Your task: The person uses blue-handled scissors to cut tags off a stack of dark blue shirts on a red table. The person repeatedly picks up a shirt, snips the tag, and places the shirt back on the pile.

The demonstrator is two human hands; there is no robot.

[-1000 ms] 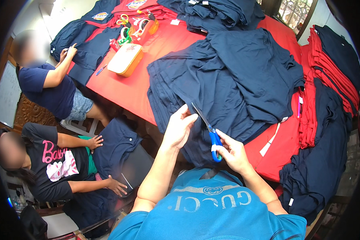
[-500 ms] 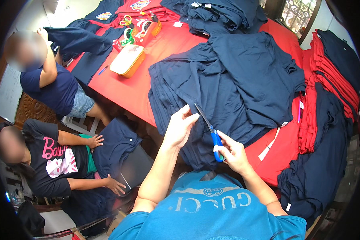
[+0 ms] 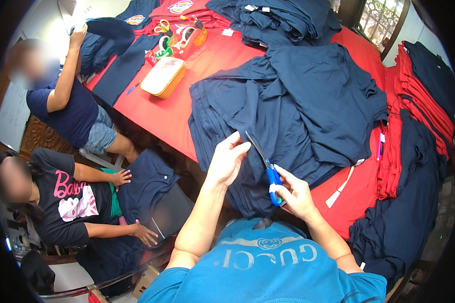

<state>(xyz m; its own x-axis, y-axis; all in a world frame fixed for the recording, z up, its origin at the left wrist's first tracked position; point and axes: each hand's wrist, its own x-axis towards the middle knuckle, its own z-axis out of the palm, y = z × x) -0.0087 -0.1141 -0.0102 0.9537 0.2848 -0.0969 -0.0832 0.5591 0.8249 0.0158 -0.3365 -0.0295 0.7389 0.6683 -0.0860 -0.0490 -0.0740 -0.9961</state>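
Note:
My right hand (image 3: 297,194) grips blue-handled scissors (image 3: 274,181), whose dark blades point up and away over a spread pile of navy shirts (image 3: 308,106). Near the blade tips, my left hand (image 3: 229,159) is closed in a loose pinch, thumb close to the forefinger. Whatever lies between those fingertips is too small to make out. The navy cloth extends below both hands to the near table edge.
The table has a red cover (image 3: 156,126). On it stand a yellow-orange box (image 3: 163,78), tape rolls and a pen. Folded red and navy shirts (image 3: 422,96) are stacked at right. Two people are at left, one seated with navy cloth (image 3: 146,177) on the lap.
My hands and the scissors have hardly moved. The standing person at far left has raised an arm and drawn the navy cloth up and back.

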